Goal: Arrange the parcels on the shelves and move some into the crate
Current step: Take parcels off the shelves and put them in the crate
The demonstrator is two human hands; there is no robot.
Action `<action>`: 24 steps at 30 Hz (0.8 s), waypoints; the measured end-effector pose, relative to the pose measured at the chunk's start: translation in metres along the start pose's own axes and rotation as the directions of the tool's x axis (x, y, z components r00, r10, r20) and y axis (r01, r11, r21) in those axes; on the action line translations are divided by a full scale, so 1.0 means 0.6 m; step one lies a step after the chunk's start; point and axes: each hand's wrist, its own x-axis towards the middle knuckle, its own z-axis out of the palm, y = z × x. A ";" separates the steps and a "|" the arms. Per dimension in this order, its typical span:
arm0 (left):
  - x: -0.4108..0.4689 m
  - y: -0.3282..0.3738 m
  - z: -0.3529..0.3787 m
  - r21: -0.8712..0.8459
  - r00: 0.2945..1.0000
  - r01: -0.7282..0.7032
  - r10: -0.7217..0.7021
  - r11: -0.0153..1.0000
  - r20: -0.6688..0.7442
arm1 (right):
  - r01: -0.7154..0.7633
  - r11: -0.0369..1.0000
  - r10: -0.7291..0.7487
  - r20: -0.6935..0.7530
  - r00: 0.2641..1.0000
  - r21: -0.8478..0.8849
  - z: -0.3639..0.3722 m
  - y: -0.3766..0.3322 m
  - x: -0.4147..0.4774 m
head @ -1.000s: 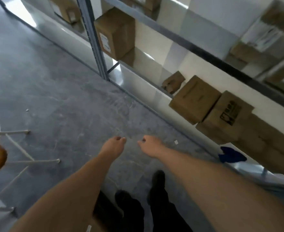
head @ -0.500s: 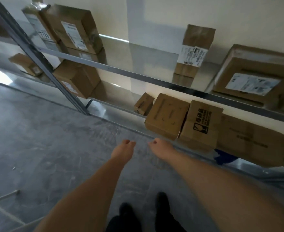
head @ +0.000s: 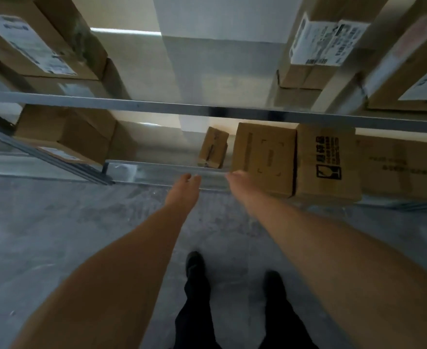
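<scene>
Both bare arms are being held out straight ahead, running from the bottom corners of the frame towards its middle. The left hand (head: 185, 188) is hovering just in front of the lower shelf (head: 157, 170), its fingers lying loose and holding nothing. The right hand (head: 237, 181) is hovering just beside it to the right, blurred, with its fingers likewise slack and nothing in its grasp. It is overlapping the lower left corner of a plain box (head: 264, 157), though whether it is touching the cardboard cannot be told.

The parcels are sitting on two shelf levels. On the lower one, in the middle of the frame, a small box (head: 213, 147) is standing tilted just left of the plain box. A box with black print (head: 328, 159) is sitting against the plain box's right side, and a long box (head: 404, 167) is lying further right, running to the frame's edge. At centre left another box (head: 66, 134) is resting on the same level, well apart from the small one.

A grey rail (head: 207, 109) is crossing the frame above them and carrying the upper shelf. In the upper left a labelled box (head: 38, 39) is resting on another carton. In the upper right a box with white labels (head: 318, 46) is standing on the shelf, and a large flat box (head: 414, 71) is lying beside it at the right edge.

At the bottom centre, two black shoes (head: 194, 263) are standing on the grey floor (head: 56, 235).
</scene>
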 end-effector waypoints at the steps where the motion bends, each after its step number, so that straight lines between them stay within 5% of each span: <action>1: 0.029 0.006 -0.008 0.001 1.000 -0.014 0.014 1.000 0.005 | -0.018 0.999 0.018 -0.013 1.000 0.046 0.011 -0.014 0.018; 13: 0.316 -0.019 0.042 -0.031 0.996 -0.073 0.074 0.997 0.056 | -0.135 0.912 0.180 -0.081 0.980 0.387 0.097 -0.040 0.283; 18: 0.392 -0.026 0.072 -0.178 0.992 -0.087 0.101 0.980 0.073 | -0.158 0.872 0.232 -0.107 0.967 0.463 0.116 -0.020 0.360; 24: 0.440 -0.016 0.090 -0.142 0.978 -0.134 0.155 0.981 0.143 | -0.176 0.831 0.265 -0.098 0.959 0.528 0.127 -0.017 0.406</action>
